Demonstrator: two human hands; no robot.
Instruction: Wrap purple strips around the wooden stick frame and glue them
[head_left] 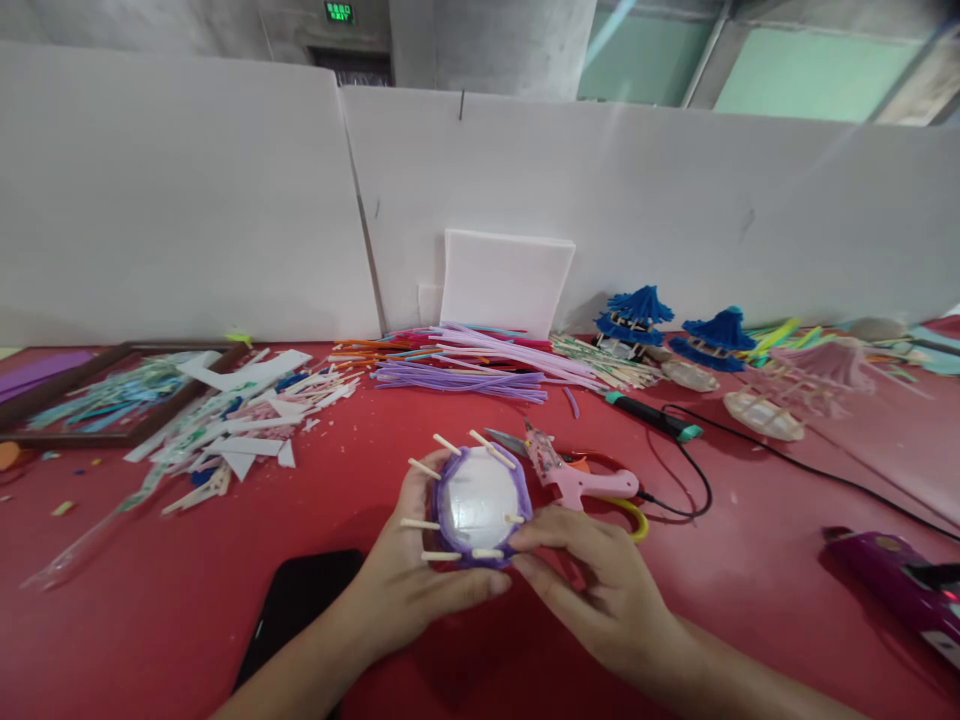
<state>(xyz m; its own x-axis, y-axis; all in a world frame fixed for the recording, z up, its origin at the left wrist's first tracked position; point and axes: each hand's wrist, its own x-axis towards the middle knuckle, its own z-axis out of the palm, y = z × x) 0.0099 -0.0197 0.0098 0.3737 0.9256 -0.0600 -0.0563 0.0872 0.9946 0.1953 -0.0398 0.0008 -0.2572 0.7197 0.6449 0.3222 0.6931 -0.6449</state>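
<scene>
Cradling round white disc with fuzzy purple rim and pale sticks in left hand, seemingly for steadiness; pinching its edge with right hand, likely for control

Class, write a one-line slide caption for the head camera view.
Two hands, left and right, hold a purple-rimmed piece with pale sticks above a red table.

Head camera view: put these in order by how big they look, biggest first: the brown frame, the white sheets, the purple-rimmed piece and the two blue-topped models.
1. brown frame
2. white sheets
3. purple-rimmed piece
4. left blue-topped model and right blue-topped model, too alike to rank
</scene>
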